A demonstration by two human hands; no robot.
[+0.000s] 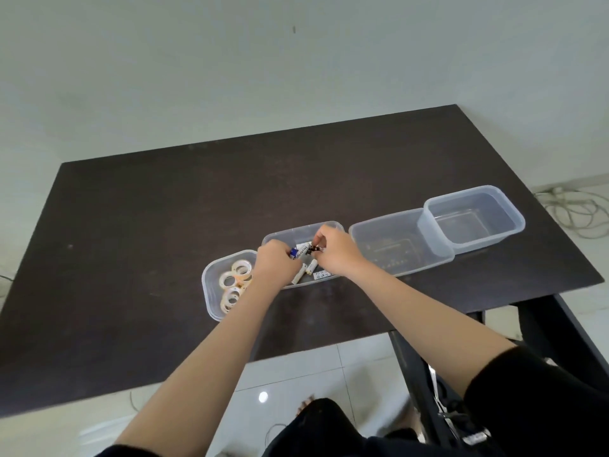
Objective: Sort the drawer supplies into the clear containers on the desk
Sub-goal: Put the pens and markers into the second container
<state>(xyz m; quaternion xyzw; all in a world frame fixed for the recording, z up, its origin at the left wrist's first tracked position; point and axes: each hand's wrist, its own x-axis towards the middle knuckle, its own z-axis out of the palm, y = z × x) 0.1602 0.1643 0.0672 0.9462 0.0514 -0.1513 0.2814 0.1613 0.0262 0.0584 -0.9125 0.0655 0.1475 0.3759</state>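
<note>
Four clear containers stand in a row on the dark desk (164, 225). The leftmost container (211, 291) holds several tape rolls (235, 282). Both hands reach into the second container (290, 233), where white batteries (308, 268) lie. My left hand (275, 263) grips a blue-and-white battery (298, 251). My right hand (336, 250) pinches a small black clip (315, 248) just above the batteries. The third container (389, 249) holds small dark items that I cannot make out. The fourth container (474, 219) looks bare inside.
The desk's near edge runs below my forearms, with tiled floor beyond it. A black desk frame (540, 328) drops at the right. White cables (573, 209) lie on the floor at far right. A pale wall rises behind the desk.
</note>
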